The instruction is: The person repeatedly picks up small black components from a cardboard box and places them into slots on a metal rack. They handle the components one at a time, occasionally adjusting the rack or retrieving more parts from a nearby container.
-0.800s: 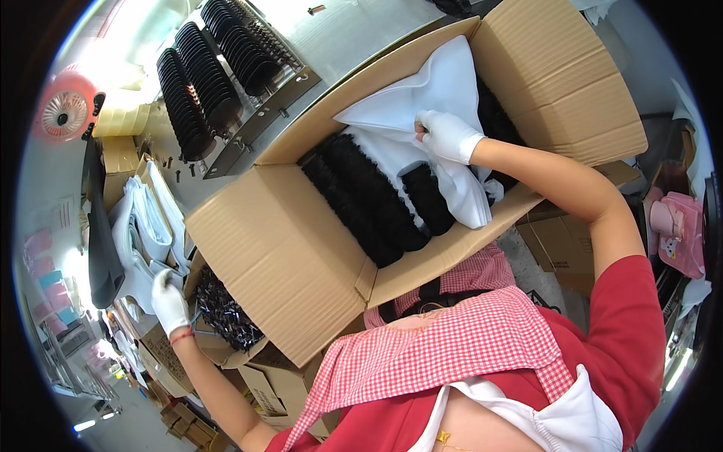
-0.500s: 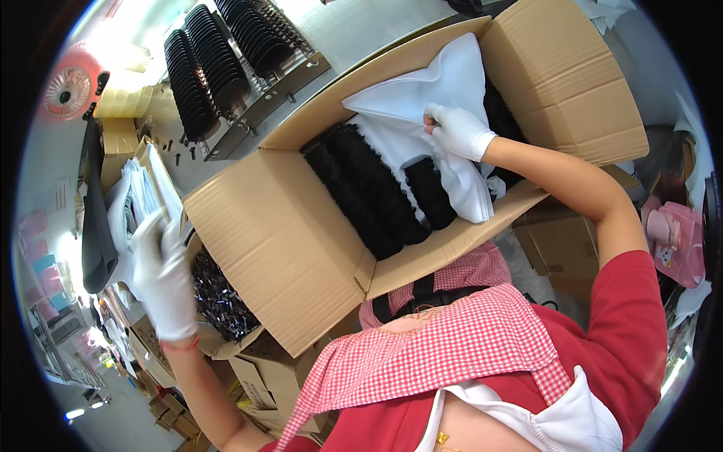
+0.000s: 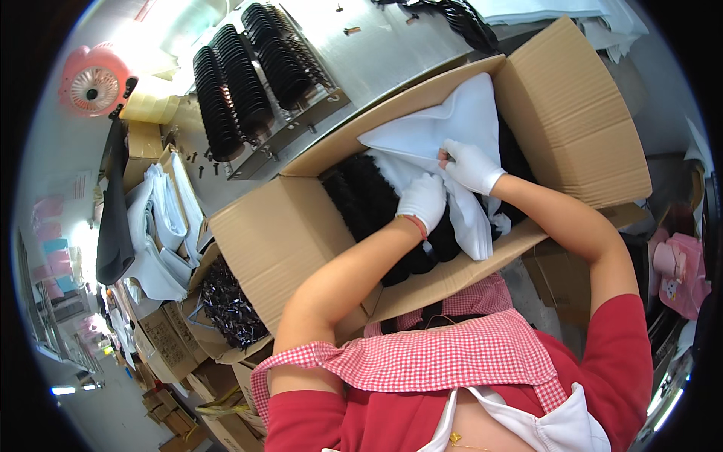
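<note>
An open cardboard box (image 3: pixel 263 241) holds several black fuzzy rolls (image 3: pixel 354 197) lying side by side. Over them spreads a thin white sheet (image 3: pixel 444 113), its far corner raised in a point and its near end hanging down in folds. My right hand (image 3: pixel 472 167), in a white glove with bare fingertips, pinches the sheet near its middle. Close to its left, my left hand (image 3: pixel 423 200), also gloved, reaches down into the box with curled fingers against the sheet. The sheet and hands cover part of the rolls.
Behind the box, a metal bench (image 3: pixel 376 56) carries a rack of black ribbed rolls (image 3: pixel 226 98) and loose screws. At left are a pink fan (image 3: pixel 94 89), stacked white sheets (image 3: pixel 162 218) and a carton of shiny dark strips (image 3: pixel 226 305). A pink bag (image 3: pixel 681 275) is at right.
My left hand has come from the stacked sheets at the left into the box, beside the right hand. The right hand stays on the white sheet. The view has shifted slightly.
</note>
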A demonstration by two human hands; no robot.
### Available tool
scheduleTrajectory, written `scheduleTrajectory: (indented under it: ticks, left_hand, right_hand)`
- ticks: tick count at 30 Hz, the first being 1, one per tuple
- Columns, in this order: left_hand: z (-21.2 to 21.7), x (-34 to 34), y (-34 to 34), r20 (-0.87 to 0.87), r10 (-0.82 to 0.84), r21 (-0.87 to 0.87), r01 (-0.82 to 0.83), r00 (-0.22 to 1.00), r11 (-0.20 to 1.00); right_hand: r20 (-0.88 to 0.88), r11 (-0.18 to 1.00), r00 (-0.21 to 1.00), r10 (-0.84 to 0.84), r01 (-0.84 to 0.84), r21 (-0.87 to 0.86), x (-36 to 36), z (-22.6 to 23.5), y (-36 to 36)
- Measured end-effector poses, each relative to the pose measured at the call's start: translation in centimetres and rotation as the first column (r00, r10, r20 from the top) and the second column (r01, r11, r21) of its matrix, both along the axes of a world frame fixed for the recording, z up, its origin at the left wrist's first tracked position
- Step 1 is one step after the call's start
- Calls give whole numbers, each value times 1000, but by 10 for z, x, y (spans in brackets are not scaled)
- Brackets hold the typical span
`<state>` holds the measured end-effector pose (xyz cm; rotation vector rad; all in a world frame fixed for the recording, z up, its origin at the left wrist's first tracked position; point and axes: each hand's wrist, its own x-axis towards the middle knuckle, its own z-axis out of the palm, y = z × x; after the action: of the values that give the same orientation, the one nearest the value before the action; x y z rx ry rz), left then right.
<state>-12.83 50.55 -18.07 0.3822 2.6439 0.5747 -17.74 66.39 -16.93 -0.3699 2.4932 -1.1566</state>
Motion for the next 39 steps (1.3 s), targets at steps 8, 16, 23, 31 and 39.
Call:
scheduleTrajectory:
  ticks: [8,16,23,31,39]
  left_hand:
    - [67,16,-22,241,46,47,-59,969,997]
    - [132,-22,-175,-825,289,167,-279,486,946]
    - [116,-35,-197,-802,351,145,-411,484,900]
    - [110,-23,-211,-741,462,287,-392,488,874]
    - [118,-23,-210,-636,585,422,-407,504,810]
  right_hand:
    - [-253,990,967,-8,-29,-140,-21,77,-29]
    - [-29,765,984,173,-153,-626,-60,144,-201]
    - [-101,897,987,-128,71,-437,-111,139,-270]
    - [161,874,958,236,-137,-466,-103,156,-278]
    - [-578,938,816,1,-201,-282,-82,105,-296]
